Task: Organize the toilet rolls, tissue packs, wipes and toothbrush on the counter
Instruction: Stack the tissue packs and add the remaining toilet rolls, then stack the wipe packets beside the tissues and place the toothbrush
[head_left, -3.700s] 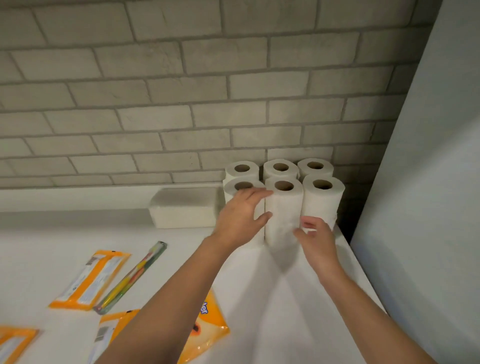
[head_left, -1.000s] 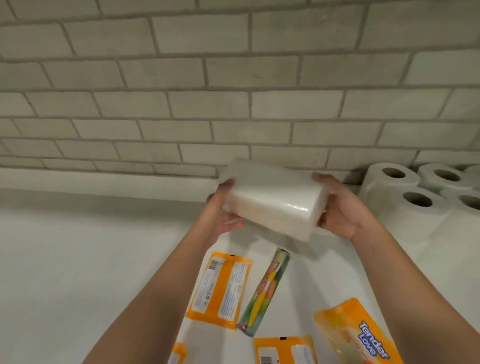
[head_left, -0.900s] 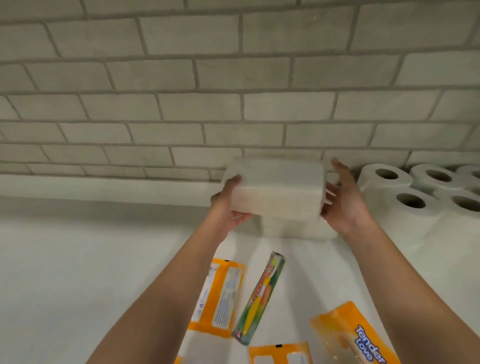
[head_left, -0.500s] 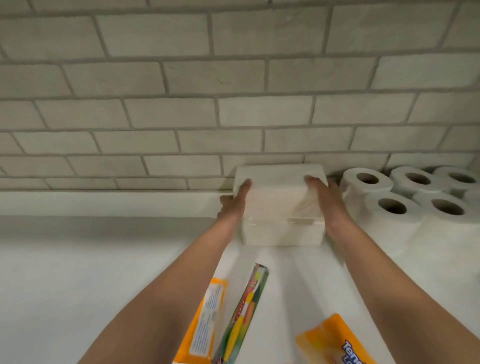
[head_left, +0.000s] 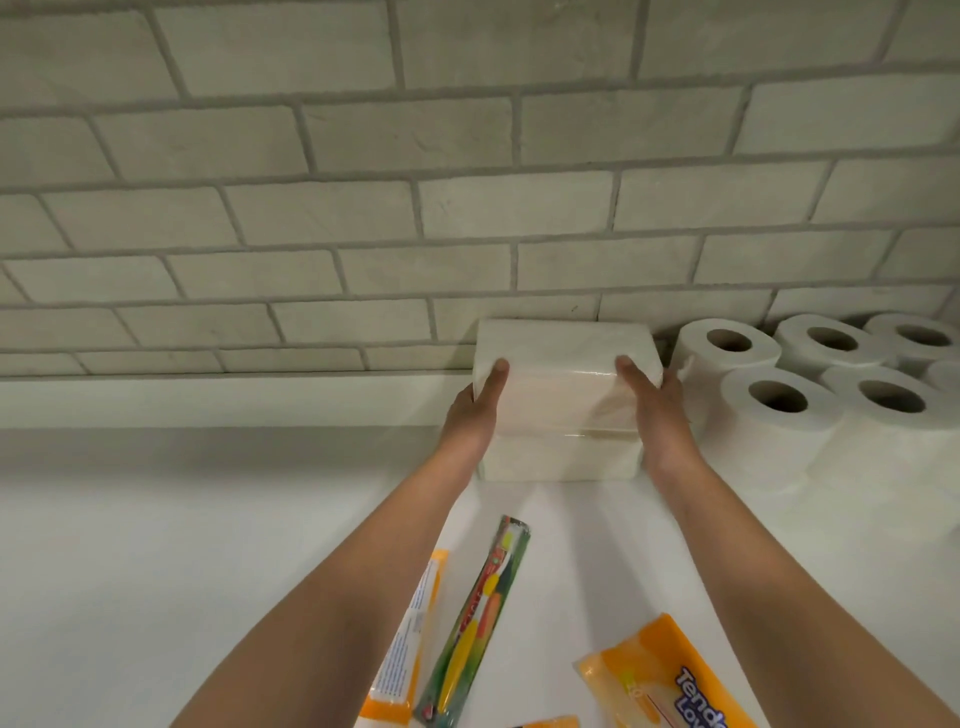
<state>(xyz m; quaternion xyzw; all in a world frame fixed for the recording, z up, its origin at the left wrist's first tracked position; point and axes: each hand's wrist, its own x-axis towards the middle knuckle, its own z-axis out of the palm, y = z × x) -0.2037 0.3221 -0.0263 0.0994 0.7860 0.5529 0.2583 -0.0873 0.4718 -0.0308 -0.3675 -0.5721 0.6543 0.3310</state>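
2 white tissue packs sit stacked by the brick wall (head_left: 363, 208), at the back of the white bench (head_left: 156, 545). The top tissue pack (head_left: 563, 374) lies on the bottom tissue pack (head_left: 561, 460). Both hands hold the top one: left hand (head_left: 475, 410) w/ fingers curled round its left end, right hand (head_left: 657, 410) gripping its right end. Just right of the stack stand toilet rolls (head_left: 779, 410), upright, holes up; 5 show plainly, plus a bit of 1 more at the edge. Near the arms lies 1 toothbrush (head_left: 475, 623) in a green pack, writing too small to read. Left of it, 1 orange wipes pack (head_left: 410, 644) showing small print. On the right, 1 orange wipes pack w/ "Tender Love" (head_left: 665, 680), cut off by the edge. A bit more orange shows at the bottom.
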